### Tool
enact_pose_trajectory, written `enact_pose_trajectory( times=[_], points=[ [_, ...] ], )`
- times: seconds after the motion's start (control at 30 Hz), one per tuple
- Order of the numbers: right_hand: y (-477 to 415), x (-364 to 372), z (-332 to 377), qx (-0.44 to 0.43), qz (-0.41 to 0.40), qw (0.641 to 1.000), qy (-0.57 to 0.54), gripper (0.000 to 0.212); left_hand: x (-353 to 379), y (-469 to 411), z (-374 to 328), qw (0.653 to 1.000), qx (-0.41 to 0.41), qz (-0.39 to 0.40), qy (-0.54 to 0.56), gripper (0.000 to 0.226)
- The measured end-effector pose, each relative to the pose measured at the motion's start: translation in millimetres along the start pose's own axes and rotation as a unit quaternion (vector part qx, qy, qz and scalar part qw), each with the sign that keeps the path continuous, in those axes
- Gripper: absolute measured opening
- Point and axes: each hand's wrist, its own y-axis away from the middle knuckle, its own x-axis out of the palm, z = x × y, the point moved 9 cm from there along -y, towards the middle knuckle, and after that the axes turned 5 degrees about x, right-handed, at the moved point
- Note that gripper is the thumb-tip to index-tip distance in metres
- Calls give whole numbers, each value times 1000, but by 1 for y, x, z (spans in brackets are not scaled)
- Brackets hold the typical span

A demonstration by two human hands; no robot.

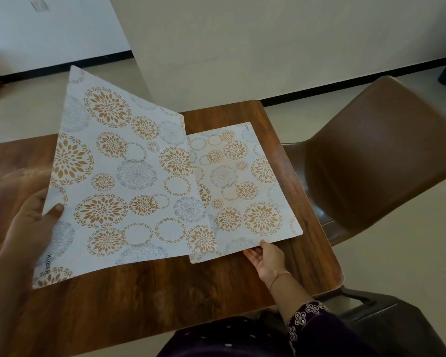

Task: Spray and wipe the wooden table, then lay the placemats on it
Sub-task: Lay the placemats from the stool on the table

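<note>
Two white placemats with gold and grey flower circles are over the wooden table (144,284). My left hand (34,222) grips the left edge of the larger-looking placemat (124,176), thumb on top, holding it raised and tilted above the table. A second placemat (245,186) lies flat on the table's right part, partly covered by the raised one. My right hand (265,258) touches that flat mat's near edge with its fingertips, palm up.
A brown chair (381,155) stands just past the table's right edge. A dark seat or chair part (386,320) is at the lower right. Pale floor and a white wall with black skirting lie beyond the table.
</note>
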Motion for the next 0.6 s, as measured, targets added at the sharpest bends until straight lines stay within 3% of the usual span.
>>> enact_pose_trajectory(
  times=[0.23, 0.4, 0.6],
  points=[
    [3, -1, 0, -43, 2, 999, -11, 23, 6, 17, -9, 998, 23, -2, 54, 52],
    [16, 24, 3, -33, 100, 994, -24, 30, 9, 16, -9, 996, 9, -11, 85, 48],
    [22, 38, 40, -102, 104, 989, 32, 29, 16, 19, -16, 993, 36, 9, 108, 44]
  ],
)
